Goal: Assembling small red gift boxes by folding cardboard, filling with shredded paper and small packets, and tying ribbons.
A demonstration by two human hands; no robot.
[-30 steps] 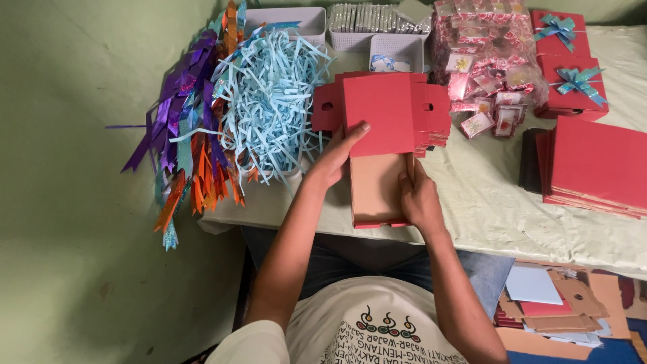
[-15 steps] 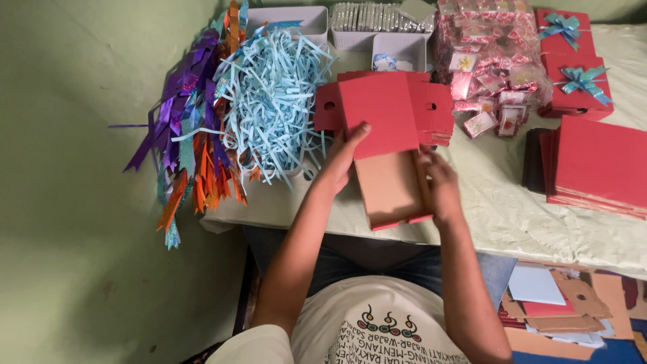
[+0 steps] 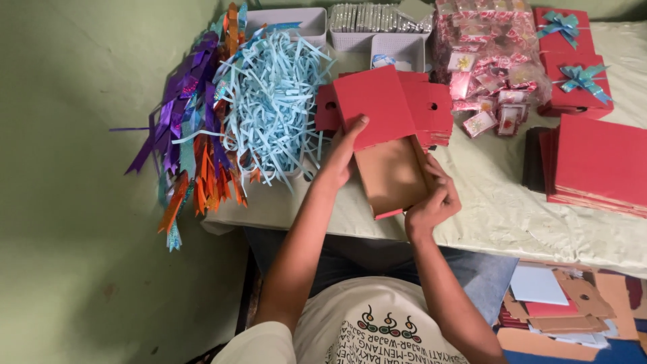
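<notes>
Since the earlier frame the half-folded red cardboard box (image 3: 384,135) has tilted a little, its brown inside now turned more toward the right, and the right hand (image 3: 431,199) has slid down to the near right corner. The left hand (image 3: 340,158) has its grip closed on the box's left edge, thumb lying on the red flap (fingers tucked behind, out of sight). The right hand's grip is curled shut around the near right edge of the brown panel. The box is held just above the near edge of the pale green cloth-covered surface (image 3: 499,216), in the middle of the scene.

To the left of it lies a heap of shredded light blue paper strips (image 3: 273,101), and further left a bundle of purple and orange shiny ribbons (image 3: 195,141) hangs over the surface's edge. Just behind the box is a stack of flat red cardboard blanks (image 3: 435,114). At the far right sit closed red gift boxes with teal bows (image 3: 573,61), and nearer, a pile of flat red lids (image 3: 596,162).
</notes>
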